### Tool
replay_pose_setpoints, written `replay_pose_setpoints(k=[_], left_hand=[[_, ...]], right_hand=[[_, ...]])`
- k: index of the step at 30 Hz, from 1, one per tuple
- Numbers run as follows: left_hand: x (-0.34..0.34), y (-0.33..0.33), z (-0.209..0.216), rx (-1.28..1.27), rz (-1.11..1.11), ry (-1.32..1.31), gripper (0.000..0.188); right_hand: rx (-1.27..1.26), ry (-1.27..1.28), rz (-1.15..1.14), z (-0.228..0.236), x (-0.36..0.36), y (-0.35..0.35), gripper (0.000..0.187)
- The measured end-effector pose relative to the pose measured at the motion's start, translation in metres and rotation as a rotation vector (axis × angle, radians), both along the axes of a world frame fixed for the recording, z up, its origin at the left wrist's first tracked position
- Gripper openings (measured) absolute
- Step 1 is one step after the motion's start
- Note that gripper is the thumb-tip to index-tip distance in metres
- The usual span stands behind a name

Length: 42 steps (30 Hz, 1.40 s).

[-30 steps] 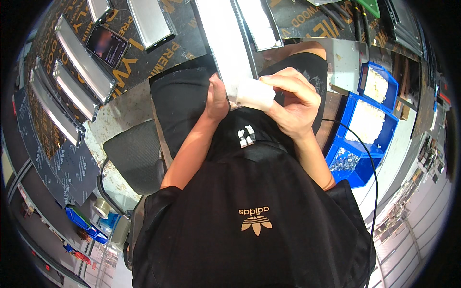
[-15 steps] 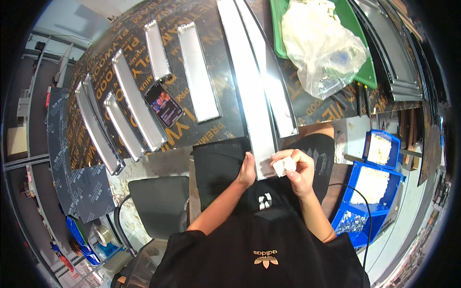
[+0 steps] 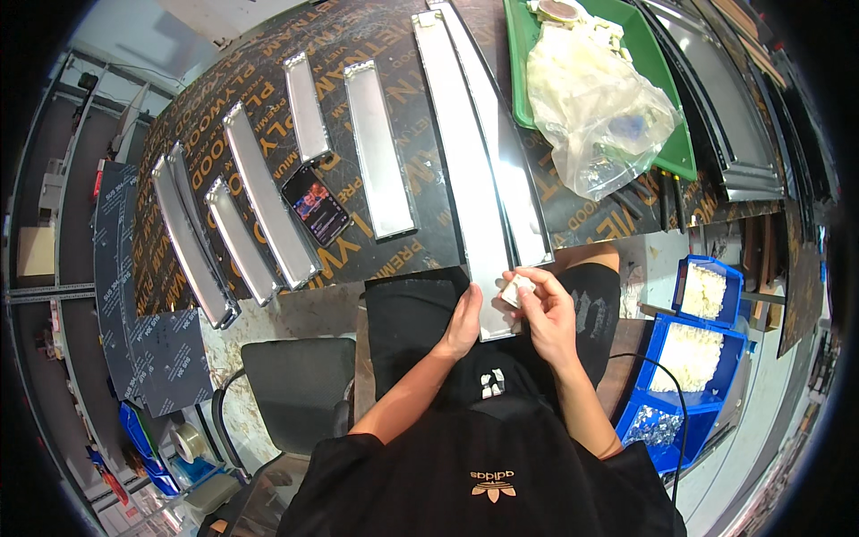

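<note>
A long, shallow silver metal tray (image 3: 467, 170) reaches from the table over its front edge toward my body. My left hand (image 3: 463, 324) grips the left edge of its near end, thumb up along the side and the other fingers hidden beneath. Between thumb and fingertips, my right hand (image 3: 548, 320) pinches a small white block (image 3: 516, 290) just over the tray's right edge, near that end. Whether the block touches the metal, I cannot tell. A second long metal tray (image 3: 517, 179) lies close along the right. Several small white pieces (image 3: 492, 383) rest on my lap.
Several shorter metal trays (image 3: 379, 152) and a lit phone (image 3: 317, 211) lie on the dark printed plywood table (image 3: 429, 237). A green bin (image 3: 676, 148) holds a plastic bag (image 3: 604, 116). Blue bins (image 3: 662, 345) with white pieces stand right; an office chair (image 3: 298, 385) stands left.
My right hand has shifted slightly left and up with the white block, bringing it closer to the tray's edge. My left hand keeps its grip. The whole view has tilted slightly.
</note>
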<state>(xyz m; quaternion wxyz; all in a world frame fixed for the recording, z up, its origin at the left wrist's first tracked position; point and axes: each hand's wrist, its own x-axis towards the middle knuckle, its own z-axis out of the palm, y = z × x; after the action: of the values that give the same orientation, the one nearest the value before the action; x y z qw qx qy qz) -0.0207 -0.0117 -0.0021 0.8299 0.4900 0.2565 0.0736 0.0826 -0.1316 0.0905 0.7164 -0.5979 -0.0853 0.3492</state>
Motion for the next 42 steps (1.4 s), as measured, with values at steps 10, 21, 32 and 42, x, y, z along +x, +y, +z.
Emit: replay_pose_setpoints(k=[10, 21, 32, 42], left_hand=[[0.003, -0.001, 0.011, -0.037, -0.071, -0.069, 0.068], [0.002, 0.001, 0.005, 0.405, -0.022, -0.141, 0.066], [0.006, 0.001, 0.024, 0.12, -0.061, -0.29, 0.075], [0.005, -0.002, 0.014, 0.013, -0.018, -0.173, 0.07]], right_hand=[[-0.139, -0.246, 0.1, -0.015, 0.009, -0.005, 0.028], [-0.073, -0.213, 0.042, -0.019, 0.004, -0.006, 0.026], [0.745, 0.524, -0.035, -0.025, 0.019, -0.032, 0.027], [0.749, 0.69, -0.093, -0.019, 0.007, -0.022, 0.04]])
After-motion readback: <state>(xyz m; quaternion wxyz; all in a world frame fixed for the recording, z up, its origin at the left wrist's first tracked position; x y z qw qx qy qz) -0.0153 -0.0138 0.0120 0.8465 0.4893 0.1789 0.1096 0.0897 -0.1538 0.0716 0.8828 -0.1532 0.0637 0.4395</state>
